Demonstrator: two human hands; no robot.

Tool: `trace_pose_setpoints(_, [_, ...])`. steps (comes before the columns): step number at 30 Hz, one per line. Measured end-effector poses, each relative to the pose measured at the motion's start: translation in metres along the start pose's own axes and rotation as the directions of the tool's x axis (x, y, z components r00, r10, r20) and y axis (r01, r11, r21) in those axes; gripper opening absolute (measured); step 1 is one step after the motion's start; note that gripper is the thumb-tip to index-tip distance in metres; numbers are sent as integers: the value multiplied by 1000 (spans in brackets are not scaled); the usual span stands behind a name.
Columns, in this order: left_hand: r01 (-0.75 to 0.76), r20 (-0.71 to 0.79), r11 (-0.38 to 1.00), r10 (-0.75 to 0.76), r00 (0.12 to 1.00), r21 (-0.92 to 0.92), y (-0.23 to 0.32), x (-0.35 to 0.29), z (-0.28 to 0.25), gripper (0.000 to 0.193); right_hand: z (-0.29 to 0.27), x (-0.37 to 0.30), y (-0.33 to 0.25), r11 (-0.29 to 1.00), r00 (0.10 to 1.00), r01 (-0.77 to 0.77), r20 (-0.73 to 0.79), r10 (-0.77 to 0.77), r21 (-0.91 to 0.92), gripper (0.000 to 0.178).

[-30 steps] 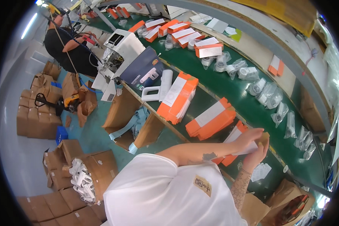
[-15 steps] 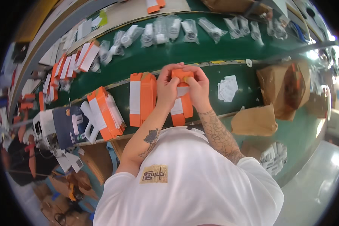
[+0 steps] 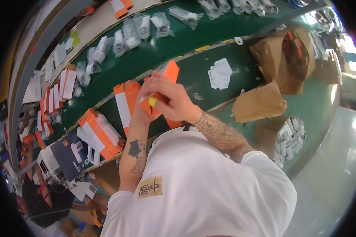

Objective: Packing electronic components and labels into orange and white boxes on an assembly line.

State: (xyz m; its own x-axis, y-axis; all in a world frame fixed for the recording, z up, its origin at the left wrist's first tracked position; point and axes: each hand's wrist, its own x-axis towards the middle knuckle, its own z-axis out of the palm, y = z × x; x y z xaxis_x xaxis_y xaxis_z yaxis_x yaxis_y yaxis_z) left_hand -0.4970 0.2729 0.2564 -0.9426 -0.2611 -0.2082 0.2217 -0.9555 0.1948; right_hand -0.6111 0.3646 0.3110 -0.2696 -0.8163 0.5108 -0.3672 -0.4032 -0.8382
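Both of my hands are on a small orange-and-white carton, held tilted above the near edge of the bench. My right hand reaches across its near side with the fingers curled over it, and a yellow band shows at the thumb. My left hand grips the carton from the left, partly covered by the right hand. Just left of my hands stands a stack of folded orange-and-white cartons. Farther left is another such stack, beside a white handle-shaped part and a dark printed box.
Bagged white devices line the green bench. White paper slips lie to the right, near a large brown paper bag and a flattened kraft piece. A carton of white parts sits lower right. Another person's arm shows lower left.
My hands have moved left with the carton and turned it from upright to tilted. My right hand now crosses over the left. The whole view has swung round to the right.
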Motion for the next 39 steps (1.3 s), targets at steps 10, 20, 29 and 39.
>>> trace_pose_setpoints(10, [29, -295, 605, 344, 891, 795, -1, -18, -55, 68, -141, -229, 184, -57, 577, -757, -708, 406, -651, 44])
trace_pose_setpoints(20, [258, -247, 39, 458, 854, 965, -26, -12, -51, 83, -105, -97, 98, 714, 722, -593, -638, 267, -372, 16])
trace_pose_setpoints(29, [113, -5, -182, 507, 862, 977, -27, -21, -49, 73, -45, 5, 49, 675, 776, 24, 439, 452, -737, 21])
trace_pose_setpoints(39, [556, 142, -403, 881, 452, 727, 143, -14, -83, 77, -26, -66, 186, 665, 840, -469, -60, 539, -581, 52])
